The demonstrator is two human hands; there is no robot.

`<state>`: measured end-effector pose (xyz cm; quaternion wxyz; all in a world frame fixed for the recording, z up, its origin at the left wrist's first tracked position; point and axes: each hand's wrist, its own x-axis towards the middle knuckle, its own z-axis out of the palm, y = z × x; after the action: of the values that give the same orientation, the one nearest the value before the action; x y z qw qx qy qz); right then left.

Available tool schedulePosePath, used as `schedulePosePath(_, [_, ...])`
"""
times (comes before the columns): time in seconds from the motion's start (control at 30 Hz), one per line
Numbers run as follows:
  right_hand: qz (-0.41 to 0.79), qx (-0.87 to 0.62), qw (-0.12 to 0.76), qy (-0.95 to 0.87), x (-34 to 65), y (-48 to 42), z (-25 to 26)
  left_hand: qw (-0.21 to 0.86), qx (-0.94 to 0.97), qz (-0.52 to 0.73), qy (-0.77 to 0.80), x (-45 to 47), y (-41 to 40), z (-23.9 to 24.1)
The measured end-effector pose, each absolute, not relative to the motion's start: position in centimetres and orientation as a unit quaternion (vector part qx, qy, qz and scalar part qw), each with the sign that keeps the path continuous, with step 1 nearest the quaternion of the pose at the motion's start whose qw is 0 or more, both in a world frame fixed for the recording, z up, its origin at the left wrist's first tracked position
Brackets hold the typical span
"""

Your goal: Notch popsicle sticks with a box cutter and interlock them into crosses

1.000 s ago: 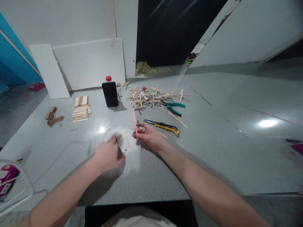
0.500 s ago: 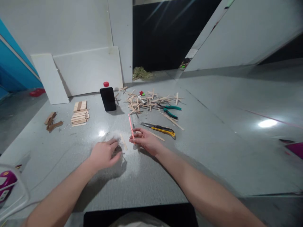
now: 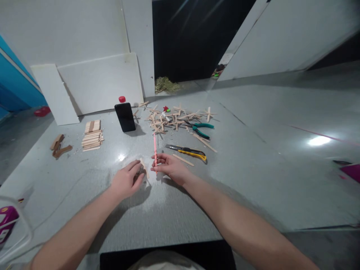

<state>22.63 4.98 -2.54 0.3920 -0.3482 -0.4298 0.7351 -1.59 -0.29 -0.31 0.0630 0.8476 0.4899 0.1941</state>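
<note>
My right hand (image 3: 169, 167) is closed round a slim pink pencil (image 3: 154, 144), which points away from me and tilts slightly. Just left of it, a pale wooden craft stick (image 3: 144, 168) lies on the grey table. Beside that stick is my left hand (image 3: 128, 179), its fingers bent and its thumb apart from them. The left fingertips are close to the stick; whether they touch it I cannot tell. Another craft stick (image 3: 183, 160) lies beyond my right hand, near a yellow and black utility knife (image 3: 192, 152) with its blade out.
Crossed craft sticks (image 3: 176, 122) are heaped at the back, by green-handled pliers (image 3: 201, 130). A black phone (image 3: 125, 117) stands upright before a red cap (image 3: 122, 99). Stacked craft sticks (image 3: 92, 140) and brown wooden pieces (image 3: 60, 148) lie left. White boards (image 3: 104, 82) lean behind.
My left hand has come slightly up and right, closer to the loose stick. The pencil in my right hand is more upright. The whole view has shifted a little.
</note>
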Motion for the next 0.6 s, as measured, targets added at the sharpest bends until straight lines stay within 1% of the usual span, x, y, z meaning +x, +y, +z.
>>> schedulePosePath(0.33, [0.72,-0.347,0.403,-0.447,22.6,4.9,-2.2,0.031,0.862,0.196,0.466,-0.8,0.3,-1.3])
schedulePosePath(0.5, [0.674,-0.359,0.438,-0.474,22.8,5.2,-2.3,0.008,0.849,0.201,0.488,-1.6,0.6,-1.2])
schedulePosePath(0.6, [0.628,-0.369,0.468,-0.501,23.1,5.6,-2.3,0.012,0.863,0.184,0.471,-1.6,0.6,-1.0])
